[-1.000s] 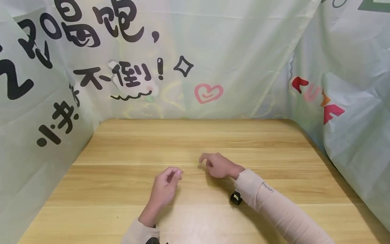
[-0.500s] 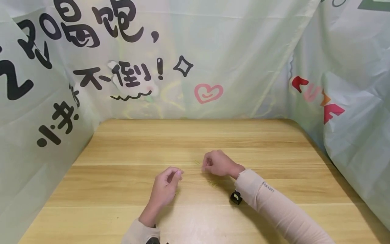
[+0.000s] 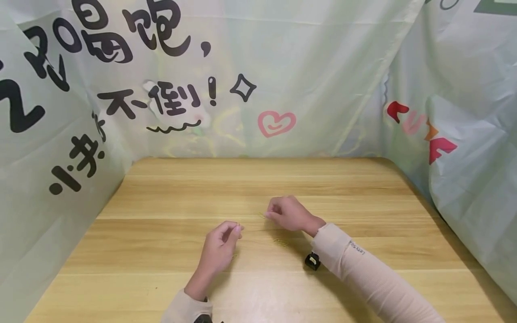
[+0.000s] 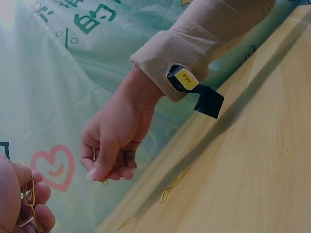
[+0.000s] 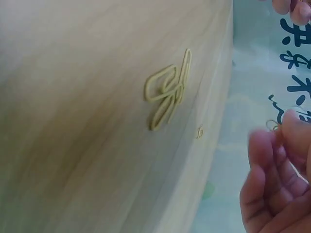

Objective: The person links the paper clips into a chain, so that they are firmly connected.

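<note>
My left hand pinches a short chain of linked gold paper clips, which hangs down along the fingers in the left wrist view. Between the thumb and fingers of my right hand sits another gold paper clip, its end poking out below the fingertips. A small heap of loose paper clips lies on the table below the right hand. Farther back, a single paper clip rests by itself; in the head view it shows just left of the right fingertips. The two hands are apart.
The wooden table is enclosed by pale green printed sheets at the back and sides. Dark wrist mounts, one of them a black mount, hang at the cuffs. Part of the chain hangs near the left palm.
My right hand's bent index finger has drawn in to meet the thumb, and the hand has turned and risen slightly. The left hand stays where it was.
</note>
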Tool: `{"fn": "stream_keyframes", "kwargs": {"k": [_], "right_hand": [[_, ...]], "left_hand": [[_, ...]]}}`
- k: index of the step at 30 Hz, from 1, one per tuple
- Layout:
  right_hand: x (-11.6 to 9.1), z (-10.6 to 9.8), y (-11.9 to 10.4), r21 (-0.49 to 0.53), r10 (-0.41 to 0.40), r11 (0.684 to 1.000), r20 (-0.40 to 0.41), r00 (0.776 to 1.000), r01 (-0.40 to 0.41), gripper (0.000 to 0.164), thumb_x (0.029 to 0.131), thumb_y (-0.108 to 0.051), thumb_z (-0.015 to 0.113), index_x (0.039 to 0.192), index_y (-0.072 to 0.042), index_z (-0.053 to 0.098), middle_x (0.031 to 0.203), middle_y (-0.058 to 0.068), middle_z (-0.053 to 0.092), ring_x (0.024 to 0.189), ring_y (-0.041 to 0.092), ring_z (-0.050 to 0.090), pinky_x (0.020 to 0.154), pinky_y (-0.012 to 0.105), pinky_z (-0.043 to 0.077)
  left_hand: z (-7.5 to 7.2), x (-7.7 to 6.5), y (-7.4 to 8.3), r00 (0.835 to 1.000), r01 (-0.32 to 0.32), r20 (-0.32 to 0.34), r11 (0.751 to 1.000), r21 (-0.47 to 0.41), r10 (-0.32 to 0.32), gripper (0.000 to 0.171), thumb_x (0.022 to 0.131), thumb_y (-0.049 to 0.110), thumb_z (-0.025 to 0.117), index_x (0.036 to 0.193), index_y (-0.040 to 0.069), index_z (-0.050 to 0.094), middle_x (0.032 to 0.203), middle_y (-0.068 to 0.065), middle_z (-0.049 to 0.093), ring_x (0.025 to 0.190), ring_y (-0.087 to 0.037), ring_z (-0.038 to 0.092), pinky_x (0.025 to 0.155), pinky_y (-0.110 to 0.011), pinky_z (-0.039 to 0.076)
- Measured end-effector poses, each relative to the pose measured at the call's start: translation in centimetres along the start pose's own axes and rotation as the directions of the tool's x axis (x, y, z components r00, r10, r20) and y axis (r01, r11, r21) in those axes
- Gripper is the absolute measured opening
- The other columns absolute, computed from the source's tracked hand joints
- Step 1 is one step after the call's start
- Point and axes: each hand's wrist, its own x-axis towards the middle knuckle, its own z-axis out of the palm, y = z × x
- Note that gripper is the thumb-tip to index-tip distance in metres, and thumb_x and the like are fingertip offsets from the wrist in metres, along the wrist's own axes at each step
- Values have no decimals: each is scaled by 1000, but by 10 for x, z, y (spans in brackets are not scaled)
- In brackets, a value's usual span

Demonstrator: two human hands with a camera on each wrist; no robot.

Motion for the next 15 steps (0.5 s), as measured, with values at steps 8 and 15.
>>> {"fn": "stream_keyframes", "kwargs": {"k": [8, 15], "right_hand": [[1, 0, -10, 88, 27, 996, -16, 999, -26, 19, 98, -14, 58, 106, -1, 69, 93, 10, 71, 74, 14, 64, 69, 31, 53], [3, -1, -14, 170, 52, 984, 15, 999, -54, 15, 96, -6, 58, 107, -1, 67, 87, 14, 68, 68, 17, 63, 60, 27, 51]], "left_hand": [[-1, 0, 0, 1000, -10, 3, 1000, 9, 10, 17, 99, 15, 56, 94, 2, 67, 81, -2, 63, 77, -29, 60, 73, -28, 51], [-1, 0, 1, 1000, -2, 6, 1000, 27, 2, 19, 99, 17, 56, 95, 1, 67, 80, -1, 62, 76, -30, 60, 74, -28, 51]]}}
